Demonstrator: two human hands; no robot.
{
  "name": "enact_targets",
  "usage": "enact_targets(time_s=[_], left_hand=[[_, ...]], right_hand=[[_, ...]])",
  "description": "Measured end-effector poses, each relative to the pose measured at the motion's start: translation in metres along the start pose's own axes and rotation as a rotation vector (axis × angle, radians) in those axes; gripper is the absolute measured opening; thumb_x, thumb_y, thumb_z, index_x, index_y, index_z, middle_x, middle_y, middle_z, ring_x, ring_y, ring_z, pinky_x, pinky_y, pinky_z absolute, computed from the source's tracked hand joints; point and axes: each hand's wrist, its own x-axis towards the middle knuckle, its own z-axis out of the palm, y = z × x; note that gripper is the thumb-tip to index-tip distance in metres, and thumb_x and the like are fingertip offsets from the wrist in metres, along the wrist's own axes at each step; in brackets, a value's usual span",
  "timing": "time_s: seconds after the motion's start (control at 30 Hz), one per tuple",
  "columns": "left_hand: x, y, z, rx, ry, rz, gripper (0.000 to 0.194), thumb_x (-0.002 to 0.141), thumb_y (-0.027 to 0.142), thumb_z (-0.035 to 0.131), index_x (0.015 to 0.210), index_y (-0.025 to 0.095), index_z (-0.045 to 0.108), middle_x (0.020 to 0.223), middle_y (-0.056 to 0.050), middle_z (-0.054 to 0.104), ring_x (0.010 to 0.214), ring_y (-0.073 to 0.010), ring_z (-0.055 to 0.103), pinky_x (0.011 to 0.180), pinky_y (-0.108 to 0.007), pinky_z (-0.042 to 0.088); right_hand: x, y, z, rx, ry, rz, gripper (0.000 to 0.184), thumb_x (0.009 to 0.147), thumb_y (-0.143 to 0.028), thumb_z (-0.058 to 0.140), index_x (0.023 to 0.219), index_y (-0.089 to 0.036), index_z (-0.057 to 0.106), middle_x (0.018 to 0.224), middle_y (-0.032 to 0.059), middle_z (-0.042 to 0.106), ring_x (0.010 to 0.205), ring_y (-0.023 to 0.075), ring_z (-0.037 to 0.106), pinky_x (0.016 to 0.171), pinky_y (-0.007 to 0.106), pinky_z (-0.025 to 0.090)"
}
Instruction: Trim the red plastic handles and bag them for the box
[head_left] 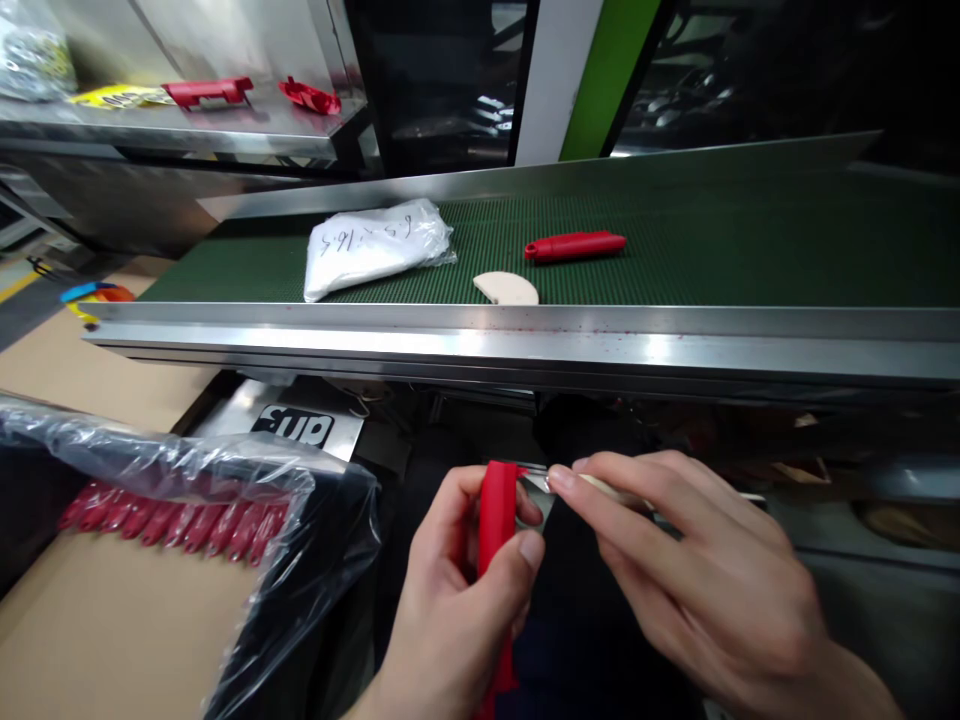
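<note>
My left hand (457,590) is wrapped around a red plastic handle (497,520), held upright below the conveyor. My right hand (697,570) pinches a small knife with a pale handle (607,487); its metal blade (538,490) touches the top of the red handle. On the green conveyor belt (750,250) lie another red handle (574,246), a cream crescent-shaped piece (507,289) and a white plastic bag (373,247).
A cardboard box lined with clear plastic (225,480) at lower left holds a row of several red handles (172,522). The steel conveyor rail (525,340) runs across in front of me. On a steel shelf (225,125) at upper left lie red parts (208,92).
</note>
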Motion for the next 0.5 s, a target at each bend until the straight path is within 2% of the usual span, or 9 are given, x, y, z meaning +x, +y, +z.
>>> enact_targets(time_s=[0.1, 0.17, 0.23, 0.3, 0.4, 0.5], left_hand=[[-0.003, -0.002, -0.002, 0.005, -0.045, -0.001, 0.022, 0.083, 0.033, 0.068, 0.094, 0.019, 0.055, 0.067, 0.004, 0.048, 0.045, -0.0024, 0.037, 0.042, -0.013, 0.031], [-0.005, -0.005, -0.003, -0.029, -0.114, -0.026, 0.024, 0.082, 0.035, 0.069, 0.092, 0.019, 0.054, 0.064, 0.005, 0.048, 0.044, -0.0022, 0.037, 0.041, -0.013, 0.030], [-0.005, -0.007, -0.005, -0.086, -0.171, -0.074, 0.021, 0.084, 0.034, 0.066, 0.093, 0.020, 0.053, 0.058, 0.005, 0.048, 0.041, -0.0027, 0.036, 0.040, -0.012, 0.029], [-0.004, -0.009, -0.007, -0.153, -0.207, -0.118, 0.016, 0.088, 0.030, 0.059, 0.096, 0.020, 0.051, 0.052, 0.006, 0.047, 0.038, -0.0033, 0.033, 0.039, -0.012, 0.029], [-0.001, -0.008, -0.009, -0.276, -0.243, -0.126, 0.014, 0.088, 0.030, 0.058, 0.097, 0.021, 0.051, 0.069, 0.002, 0.056, 0.040, -0.0025, 0.036, 0.037, -0.011, 0.031], [0.000, -0.008, -0.010, -0.357, -0.287, -0.125, 0.016, 0.088, 0.033, 0.060, 0.097, 0.022, 0.054, 0.088, -0.001, 0.059, 0.043, -0.0012, 0.038, 0.036, -0.010, 0.032]], right_hand=[[-0.002, 0.007, 0.001, -0.051, 0.027, 0.005, 0.046, 0.083, 0.003, 0.061, 0.126, -0.012, 0.063, 0.108, 0.0120, 0.065, 0.091, 0.0214, 0.060, 0.076, 0.038, 0.048], [-0.004, 0.013, 0.000, -0.063, 0.078, 0.059, 0.048, 0.081, 0.006, 0.062, 0.126, -0.011, 0.063, 0.110, 0.0123, 0.065, 0.093, 0.0203, 0.060, 0.078, 0.037, 0.049], [-0.005, 0.015, -0.002, -0.009, 0.110, 0.117, 0.049, 0.081, 0.007, 0.062, 0.127, -0.011, 0.062, 0.111, 0.0121, 0.064, 0.095, 0.0184, 0.060, 0.080, 0.034, 0.050], [-0.006, 0.012, -0.003, 0.067, 0.070, 0.123, 0.048, 0.083, 0.007, 0.059, 0.127, -0.011, 0.062, 0.113, 0.0115, 0.063, 0.098, 0.0170, 0.059, 0.083, 0.033, 0.049], [-0.006, 0.002, -0.003, 0.120, 0.010, 0.073, 0.041, 0.087, 0.005, 0.054, 0.124, -0.010, 0.063, 0.112, 0.0114, 0.062, 0.099, 0.0161, 0.058, 0.082, 0.030, 0.049], [-0.005, -0.005, -0.001, 0.145, 0.041, 0.048, 0.039, 0.085, 0.005, 0.053, 0.120, -0.008, 0.064, 0.108, 0.0120, 0.063, 0.096, 0.0165, 0.058, 0.078, 0.030, 0.050]])
